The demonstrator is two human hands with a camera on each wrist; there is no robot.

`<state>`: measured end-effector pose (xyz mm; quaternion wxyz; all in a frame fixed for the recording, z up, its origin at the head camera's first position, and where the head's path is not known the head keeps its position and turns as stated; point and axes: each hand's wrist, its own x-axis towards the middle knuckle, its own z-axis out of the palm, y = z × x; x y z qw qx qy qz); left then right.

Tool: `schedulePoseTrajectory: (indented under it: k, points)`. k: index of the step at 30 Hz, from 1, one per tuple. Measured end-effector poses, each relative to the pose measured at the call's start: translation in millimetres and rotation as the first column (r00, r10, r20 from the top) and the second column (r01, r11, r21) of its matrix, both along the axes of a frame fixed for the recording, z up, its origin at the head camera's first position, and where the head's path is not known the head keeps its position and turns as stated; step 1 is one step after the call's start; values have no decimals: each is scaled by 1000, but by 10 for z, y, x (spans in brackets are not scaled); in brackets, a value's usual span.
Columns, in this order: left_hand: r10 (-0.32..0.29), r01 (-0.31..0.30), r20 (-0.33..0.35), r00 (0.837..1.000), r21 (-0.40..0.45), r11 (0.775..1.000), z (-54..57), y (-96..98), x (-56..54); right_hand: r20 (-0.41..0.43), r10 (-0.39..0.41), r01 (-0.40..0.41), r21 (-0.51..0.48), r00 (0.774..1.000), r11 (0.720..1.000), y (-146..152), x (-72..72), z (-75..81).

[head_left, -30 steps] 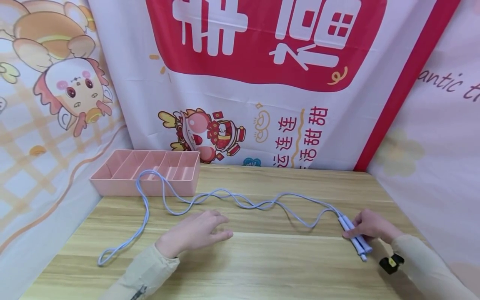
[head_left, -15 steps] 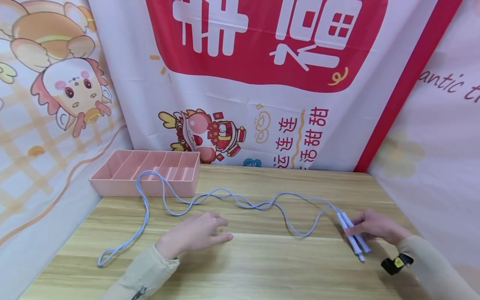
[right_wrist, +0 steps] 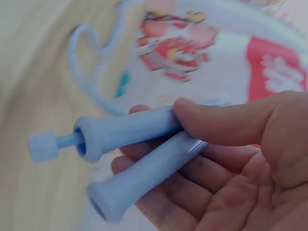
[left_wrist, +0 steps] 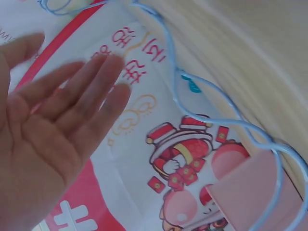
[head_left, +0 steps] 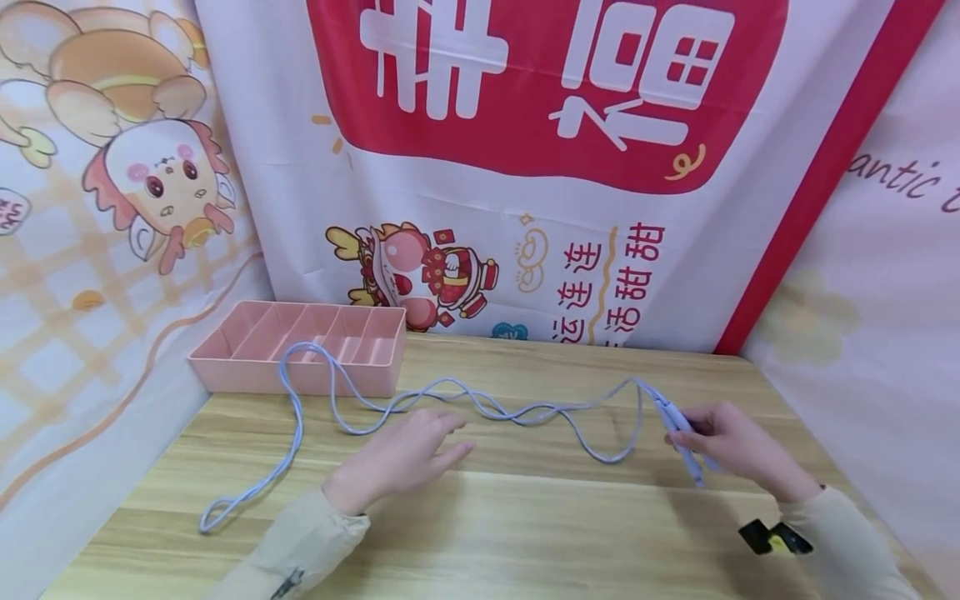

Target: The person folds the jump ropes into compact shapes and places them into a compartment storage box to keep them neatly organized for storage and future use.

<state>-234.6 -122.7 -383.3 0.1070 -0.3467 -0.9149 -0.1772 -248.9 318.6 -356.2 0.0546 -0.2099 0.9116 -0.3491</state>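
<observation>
R hand (head_left: pixel 738 442) grips handles (right_wrist: pixel 151 171), cord (head_left: pixel 450 381) prob. over box (head_left: pixel 243 377).

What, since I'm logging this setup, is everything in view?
Table: 1, wood-toned, foreground.
Box: 1, pink, table's far left.
Rope: 1, blue, across the table, over the box's front rim.
Handles: 2, pale blue, at the rope's right end.
Backdrops: 3, white with coloured prints, behind and either side.
Device: 1, black with yellow, head view, lower right.
Sleeves: 2, beige, lower left and lower right.
Left hand: 1, bare, over the table, left of centre.
Right hand: 1, bare, holding the handles.
</observation>
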Motion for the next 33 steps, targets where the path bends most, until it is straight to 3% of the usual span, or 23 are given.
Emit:
schedulePoseTrajectory:
  k: [4,9,14,17,21,24,27,33]
  points:
    - [0,12,-116,993,99,995,153,196,-36,-135,36,-32,35,990,999,-300,144,184]
    - [-50,81,-152,987,200,976,338,541,-64,-190,107,-101,40,976,994,-603,271,350]
    - [-126,165,-155,980,277,947,421,829,-53,-274,163,-151,64,948,986,-802,376,443]
    - [-183,229,-178,967,287,930,420,940,-48,-263,213,-203,65,941,977,-886,432,436]
    - [-271,331,-237,933,271,904,391,1015,-53,-241,287,-281,56,927,958,-952,473,390]
    - [-302,366,-259,917,252,896,370,1018,-77,-251,316,-316,43,915,948,-976,458,354]
    - [-288,350,-253,924,248,904,364,987,-112,-231,334,-340,16,914,940,-978,407,321]
    - [-252,319,-268,930,244,916,368,928,-188,-142,330,-343,-75,933,936,-884,280,276]
